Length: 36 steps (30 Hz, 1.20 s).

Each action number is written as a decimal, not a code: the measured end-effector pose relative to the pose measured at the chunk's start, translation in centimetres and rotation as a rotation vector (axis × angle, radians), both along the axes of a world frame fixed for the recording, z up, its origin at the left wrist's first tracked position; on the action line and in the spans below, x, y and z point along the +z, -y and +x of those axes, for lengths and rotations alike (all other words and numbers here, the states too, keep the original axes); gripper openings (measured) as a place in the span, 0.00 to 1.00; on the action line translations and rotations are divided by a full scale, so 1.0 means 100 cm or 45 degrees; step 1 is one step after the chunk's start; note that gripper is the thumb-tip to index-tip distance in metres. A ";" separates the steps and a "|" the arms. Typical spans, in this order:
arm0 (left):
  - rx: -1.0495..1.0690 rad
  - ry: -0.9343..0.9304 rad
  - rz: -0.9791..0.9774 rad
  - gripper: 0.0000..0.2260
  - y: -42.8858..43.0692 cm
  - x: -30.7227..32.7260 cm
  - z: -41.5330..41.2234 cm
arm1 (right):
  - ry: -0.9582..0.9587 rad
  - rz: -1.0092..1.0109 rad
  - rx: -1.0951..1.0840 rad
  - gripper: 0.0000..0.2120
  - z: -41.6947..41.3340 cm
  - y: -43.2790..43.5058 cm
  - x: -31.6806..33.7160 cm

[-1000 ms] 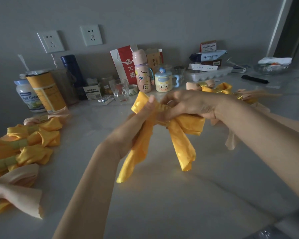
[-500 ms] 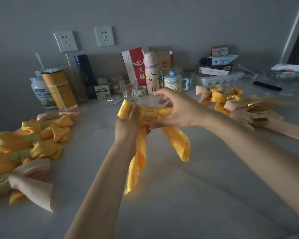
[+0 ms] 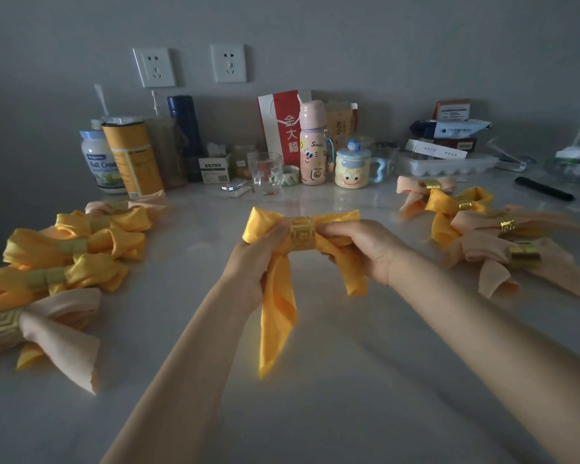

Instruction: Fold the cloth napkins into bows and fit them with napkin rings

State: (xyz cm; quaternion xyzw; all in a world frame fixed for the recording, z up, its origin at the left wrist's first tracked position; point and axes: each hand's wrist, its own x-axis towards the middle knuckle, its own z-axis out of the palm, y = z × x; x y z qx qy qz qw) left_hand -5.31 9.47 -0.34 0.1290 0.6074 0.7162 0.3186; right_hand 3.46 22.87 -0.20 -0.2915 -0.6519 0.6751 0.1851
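We hold the yellow napkin (image 3: 278, 316) in the air above the counter (image 3: 315, 413). It is already gathered into a bow, with the gold napkin ring (image 3: 302, 233) round its middle and two tails hanging down. Our left hand (image 3: 258, 259) curls its fingers round the left loop, thumb just beside the ring. Our right hand (image 3: 365, 249) grips the right loop on the other side. A left row of finished bows (image 3: 81, 249) and a right cluster of finished bows (image 3: 462, 202) lie on the counter.

If we tug the loops unevenly, we judge the smooth-looking cloth could slide through the ring. One loop would then shrink, or the ring would drift off centre.

Half a second ago the right hand arched over the ring. Now it has dropped onto the loop, the ring's face is uncovered, and the bow sits wider and more level.
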 end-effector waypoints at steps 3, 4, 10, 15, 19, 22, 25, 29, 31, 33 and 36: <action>0.057 -0.150 -0.109 0.08 -0.003 -0.005 0.002 | 0.008 0.128 -0.101 0.09 -0.004 -0.003 -0.006; 0.062 -0.212 -0.135 0.07 -0.003 -0.006 0.001 | -0.006 0.114 -0.105 0.08 -0.005 -0.003 -0.007; 0.030 -0.317 -0.165 0.08 0.000 -0.003 -0.004 | -0.136 -0.069 0.036 0.08 -0.006 -0.011 -0.005; -0.021 -0.375 -0.183 0.07 0.000 -0.005 -0.005 | -0.073 0.001 0.146 0.11 0.001 -0.022 0.001; 0.031 -0.368 -0.223 0.09 -0.004 -0.007 -0.005 | -0.061 0.050 0.172 0.15 0.003 -0.026 0.000; 0.113 -0.201 -0.246 0.12 -0.012 -0.013 -0.012 | -0.059 0.103 0.125 0.23 -0.005 -0.029 -0.007; 0.125 0.171 -0.224 0.17 -0.029 -0.018 -0.023 | 0.032 0.336 0.013 0.34 -0.021 -0.039 -0.017; 0.243 0.167 -0.157 0.17 -0.054 -0.026 -0.032 | 0.158 0.772 -0.138 0.37 -0.043 -0.049 -0.033; 0.266 -0.189 -0.219 0.24 -0.064 -0.032 -0.035 | 0.156 0.889 -0.243 0.36 -0.050 -0.052 -0.045; 0.110 -0.649 -0.425 0.37 -0.073 -0.042 -0.035 | 0.210 0.949 -0.388 0.35 -0.052 -0.060 -0.053; -0.050 -0.984 -0.715 0.39 -0.074 -0.055 -0.030 | 0.371 1.016 -0.430 0.34 -0.049 -0.071 -0.058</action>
